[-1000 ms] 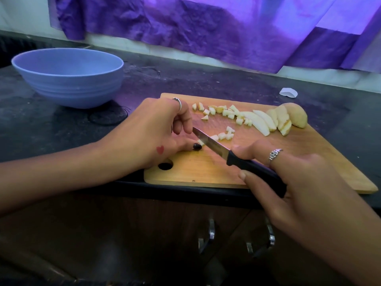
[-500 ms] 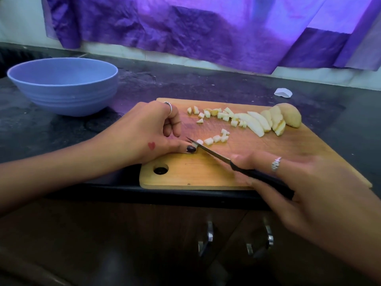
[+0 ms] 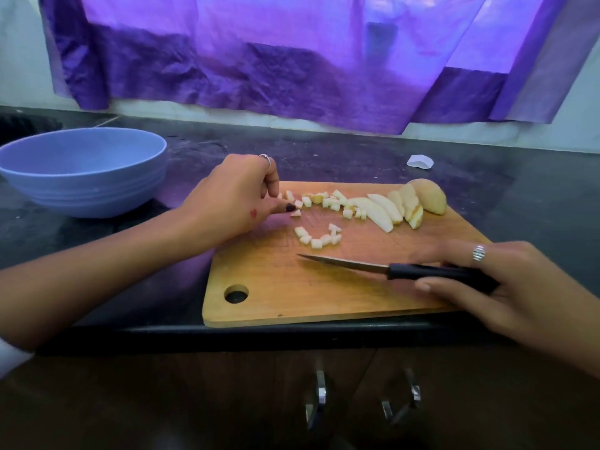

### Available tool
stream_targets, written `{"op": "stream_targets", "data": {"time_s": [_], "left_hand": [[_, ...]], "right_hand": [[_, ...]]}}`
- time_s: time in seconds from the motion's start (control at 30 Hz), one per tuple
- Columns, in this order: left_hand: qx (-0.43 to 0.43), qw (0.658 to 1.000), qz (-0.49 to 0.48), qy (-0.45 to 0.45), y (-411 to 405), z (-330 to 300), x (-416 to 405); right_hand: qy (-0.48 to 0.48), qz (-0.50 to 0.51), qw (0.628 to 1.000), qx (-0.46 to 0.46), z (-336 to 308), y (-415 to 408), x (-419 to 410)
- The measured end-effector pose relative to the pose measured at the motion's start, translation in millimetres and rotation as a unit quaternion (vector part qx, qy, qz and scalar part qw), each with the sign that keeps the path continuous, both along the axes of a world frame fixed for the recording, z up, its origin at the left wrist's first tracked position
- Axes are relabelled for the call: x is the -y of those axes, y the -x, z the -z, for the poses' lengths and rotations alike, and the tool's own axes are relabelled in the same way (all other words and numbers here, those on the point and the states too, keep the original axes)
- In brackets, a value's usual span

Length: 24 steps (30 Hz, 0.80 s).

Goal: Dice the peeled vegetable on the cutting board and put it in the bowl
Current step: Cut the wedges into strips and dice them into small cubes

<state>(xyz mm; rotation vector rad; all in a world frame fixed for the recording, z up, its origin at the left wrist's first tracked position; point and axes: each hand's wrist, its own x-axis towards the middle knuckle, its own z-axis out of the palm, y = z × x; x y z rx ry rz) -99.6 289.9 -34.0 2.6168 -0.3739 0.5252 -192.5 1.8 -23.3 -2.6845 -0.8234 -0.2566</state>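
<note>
Right hand [image 3: 506, 287] grips the black handle of a knife [image 3: 389, 269], fingers curled over it and thumb along its near side; the blade points left, lying low over the near middle of the board [image 3: 276, 300], with its tip well short of the diced pieces. A ring sits on one finger of this hand.

Left hand [image 3: 233, 196] rests at the board's far left corner, fingers bent down, thumb stretched toward the nearest dice; whether it is pinching a piece cannot be told (the fingertips are hidden behind the knuckles). It has a ring too, and a small red heart mark near the thumb.

A small cluster of dice [image 3: 319, 237] lies in the middle of the board, and a second row of dice [image 3: 324, 199] runs along its far edge from the left hand toward the right. That row ends at the slices [image 3: 386, 209], which lean against the uncut end of the vegetable [image 3: 428, 196] at the board's far right corner.

The board lies at the front edge of the dark counter [image 3: 324, 151], with a round hole near its front left corner. A blue bowl [image 3: 81, 177] stands at the counter's left side, apart from the board. A small white scrap [image 3: 420, 161] lies on the counter behind the board. A purple curtain [image 3: 259, 60] hangs along the back wall.
</note>
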Motion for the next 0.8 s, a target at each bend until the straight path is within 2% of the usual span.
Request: {"op": "stream_targets", "data": {"time_s": [0.3, 0.43, 0.57, 0.63, 0.7, 0.8], "left_hand": [[0.006, 1.000, -0.018, -0.018, 20, -3, -12], [0.002, 1.000, 0.003, -0.016, 21, -2, -11], [0.010, 0.998, 0.050, -0.021, 15, 6, 2], [0.017, 0.997, 0.073, -0.034, 13, 6, 14], [0.032, 0.993, 0.097, -0.056, 11, 1, 30], [0.023, 0.976, 0.179, -0.121, 0, -14, 57]], "right_hand": [[0.042, 0.064, 0.995, 0.070, 10, -72, -18], [-0.083, 0.028, 0.996, 0.001, -2, -63, 4], [-0.062, -0.007, 0.996, -0.057, -11, -47, 40], [-0.159, 0.000, 0.986, -0.048, -10, -45, 50], [-0.272, 0.044, 0.961, -0.029, -2, -45, 57], [-0.365, 0.093, 0.926, -0.003, 15, -49, 55]]}}
